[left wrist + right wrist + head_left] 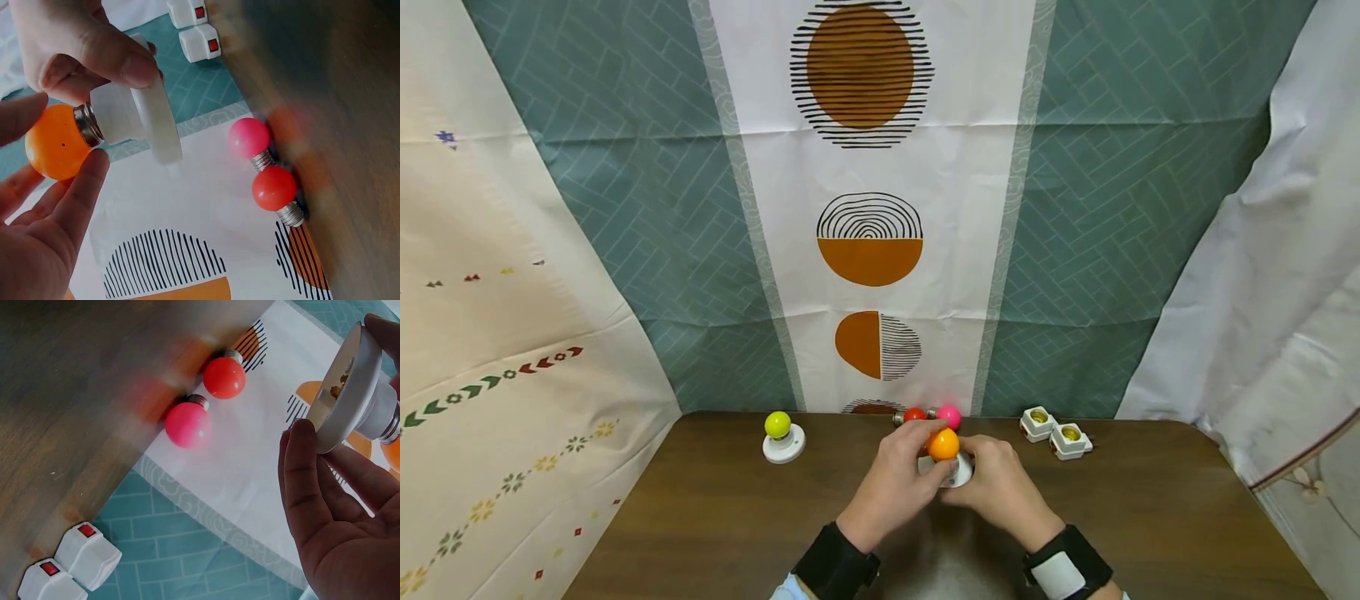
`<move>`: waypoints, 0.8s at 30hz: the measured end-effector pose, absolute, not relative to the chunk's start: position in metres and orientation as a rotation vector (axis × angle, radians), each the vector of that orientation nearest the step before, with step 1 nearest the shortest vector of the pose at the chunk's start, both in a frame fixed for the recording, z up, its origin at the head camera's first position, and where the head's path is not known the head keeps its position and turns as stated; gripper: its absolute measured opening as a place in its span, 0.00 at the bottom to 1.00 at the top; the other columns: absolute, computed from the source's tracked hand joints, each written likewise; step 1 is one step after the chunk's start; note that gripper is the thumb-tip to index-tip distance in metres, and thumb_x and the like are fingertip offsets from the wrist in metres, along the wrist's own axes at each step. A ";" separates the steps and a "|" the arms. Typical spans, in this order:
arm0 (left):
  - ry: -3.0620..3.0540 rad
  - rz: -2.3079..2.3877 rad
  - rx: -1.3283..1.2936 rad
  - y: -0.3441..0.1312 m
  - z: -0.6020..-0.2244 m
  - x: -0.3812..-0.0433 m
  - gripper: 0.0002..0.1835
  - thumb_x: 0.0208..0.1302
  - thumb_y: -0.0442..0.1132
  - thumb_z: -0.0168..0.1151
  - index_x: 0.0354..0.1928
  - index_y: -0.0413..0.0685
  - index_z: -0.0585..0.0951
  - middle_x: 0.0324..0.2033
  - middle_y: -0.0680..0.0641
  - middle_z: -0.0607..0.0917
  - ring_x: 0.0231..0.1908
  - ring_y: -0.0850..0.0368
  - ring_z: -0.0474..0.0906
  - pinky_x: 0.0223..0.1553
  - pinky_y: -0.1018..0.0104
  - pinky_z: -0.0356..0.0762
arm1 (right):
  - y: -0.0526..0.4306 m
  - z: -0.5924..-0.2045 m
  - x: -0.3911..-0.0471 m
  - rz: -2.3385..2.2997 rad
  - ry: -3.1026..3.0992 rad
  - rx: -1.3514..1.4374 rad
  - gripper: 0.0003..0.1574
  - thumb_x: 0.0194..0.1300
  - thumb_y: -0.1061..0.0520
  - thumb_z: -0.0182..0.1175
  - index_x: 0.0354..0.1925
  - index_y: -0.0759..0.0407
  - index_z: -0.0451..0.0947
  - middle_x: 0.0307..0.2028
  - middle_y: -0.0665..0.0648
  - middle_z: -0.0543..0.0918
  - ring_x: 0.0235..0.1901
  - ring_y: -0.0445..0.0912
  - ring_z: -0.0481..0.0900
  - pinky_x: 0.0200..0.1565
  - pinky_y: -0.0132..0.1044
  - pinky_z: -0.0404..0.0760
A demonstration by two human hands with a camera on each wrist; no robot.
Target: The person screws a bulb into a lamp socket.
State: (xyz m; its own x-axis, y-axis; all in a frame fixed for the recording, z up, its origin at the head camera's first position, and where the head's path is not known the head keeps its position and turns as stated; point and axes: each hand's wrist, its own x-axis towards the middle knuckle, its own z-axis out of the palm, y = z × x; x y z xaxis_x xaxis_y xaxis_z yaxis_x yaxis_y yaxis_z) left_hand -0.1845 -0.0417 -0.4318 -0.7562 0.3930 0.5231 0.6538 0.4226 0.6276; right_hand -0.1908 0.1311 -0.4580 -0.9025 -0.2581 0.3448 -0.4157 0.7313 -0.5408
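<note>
In front of me, above the table, my left hand (895, 472) pinches an orange light bulb (943, 444) between thumb and fingers. My right hand (1002, 483) grips the rim of a white round lamp holder (962, 473). The left wrist view has the bulb's metal screw base (89, 125) at the mouth of the holder (117, 112), part of its thread showing outside. How deep it sits inside is hidden. In the right wrist view, the holder's hollow underside (337, 387) faces the camera, with brass-coloured parts within.
A yellow-green bulb (778, 425) stands in another white round holder (784, 450) at the left. Red (914, 414) and pink (950, 416) bulbs lie at the back edge, behind my hands. Two white square sockets (1038, 423) with red switches (87, 530) sit at the right.
</note>
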 end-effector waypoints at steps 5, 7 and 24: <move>-2.356 -1.201 -0.880 -0.041 -0.432 -0.183 0.23 0.56 0.41 0.67 0.55 0.52 0.76 0.48 0.56 0.77 0.45 0.66 0.71 0.45 0.73 0.72 | 0.131 -0.458 -0.190 0.916 -2.667 0.535 0.31 0.33 0.41 0.76 0.38 0.46 0.78 0.29 0.40 0.75 0.28 0.36 0.71 0.31 0.28 0.74; -2.338 -1.181 -0.884 -0.041 -0.431 -0.183 0.23 0.55 0.40 0.67 0.55 0.51 0.76 0.48 0.56 0.77 0.45 0.66 0.72 0.45 0.74 0.71 | 0.130 -0.458 -0.190 0.912 -2.656 0.536 0.30 0.33 0.41 0.76 0.37 0.46 0.78 0.28 0.40 0.75 0.27 0.37 0.71 0.30 0.29 0.73; -2.325 -1.189 -0.699 -0.036 -0.433 -0.181 0.22 0.50 0.45 0.71 0.48 0.51 0.79 0.40 0.55 0.77 0.38 0.65 0.72 0.41 0.72 0.74 | 0.125 -0.457 -0.191 0.890 -2.684 0.500 0.30 0.34 0.39 0.76 0.38 0.46 0.79 0.29 0.39 0.76 0.28 0.36 0.71 0.33 0.30 0.75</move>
